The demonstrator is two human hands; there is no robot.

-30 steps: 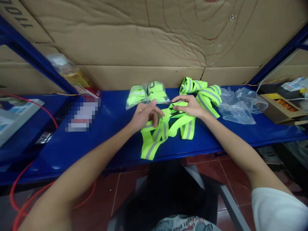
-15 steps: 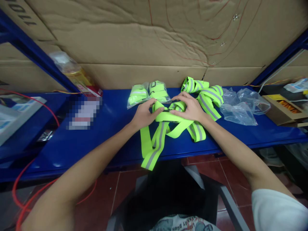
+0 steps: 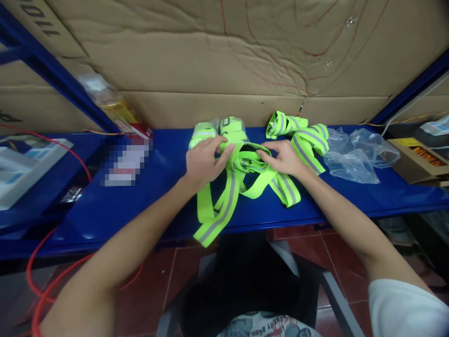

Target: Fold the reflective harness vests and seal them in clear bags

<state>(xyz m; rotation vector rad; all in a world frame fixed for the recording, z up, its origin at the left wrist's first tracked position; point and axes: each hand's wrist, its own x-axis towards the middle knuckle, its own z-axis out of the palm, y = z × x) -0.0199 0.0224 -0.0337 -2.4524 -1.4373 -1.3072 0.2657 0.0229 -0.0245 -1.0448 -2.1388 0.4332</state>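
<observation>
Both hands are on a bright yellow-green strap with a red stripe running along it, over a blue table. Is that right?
Not quite: the stripe is grey, not red, as the head view shows. The left hand and right hand are indeed on the yellow-green strap, over the blue table.

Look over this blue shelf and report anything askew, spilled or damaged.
Nothing looks spilled or damaged. One end of the yellow-green strap seems to poke past the front edge of the blue shelf, which looks untidy. The clear plastic bags at right lie crumpled.
</observation>
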